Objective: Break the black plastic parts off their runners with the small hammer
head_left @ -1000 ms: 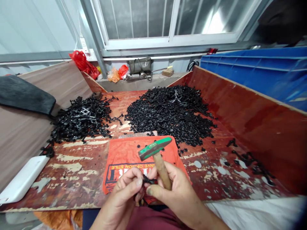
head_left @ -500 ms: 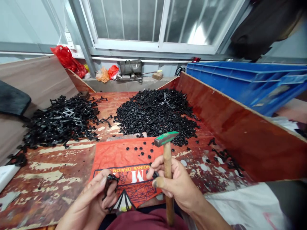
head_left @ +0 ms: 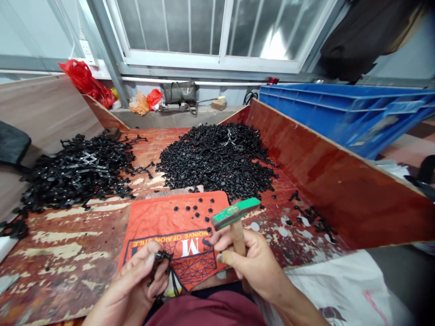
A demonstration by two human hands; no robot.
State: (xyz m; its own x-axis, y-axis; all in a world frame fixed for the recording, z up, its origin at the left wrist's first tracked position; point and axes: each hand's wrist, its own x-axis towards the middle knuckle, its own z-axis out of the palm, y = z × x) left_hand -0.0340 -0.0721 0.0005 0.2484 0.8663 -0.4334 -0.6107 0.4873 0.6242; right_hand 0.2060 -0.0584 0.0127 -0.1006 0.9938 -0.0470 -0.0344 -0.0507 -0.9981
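Note:
My left hand is closed on a jointed black part, pinched at its upper end between thumb and fingers. My right hand is wrapped round the wooden handle of a hammer, whose green-painted head is raised above the fist. Something dark shows at my right thumb tip, too small to name. Both hands are over the near edge of an orange printed cloth. Several small black round pieces lie scattered on the cloth, beyond the hands.
A big heap of small black parts lies behind the cloth, and a heap of jointed black parts at the left. A red wooden board walls the right side, with a blue crate beyond. White sacking lies at lower right.
The hammer head has tipped forward and come lower in my right hand. A small black piece seen earlier at my right fingertips is less visible now. The view has shifted slightly.

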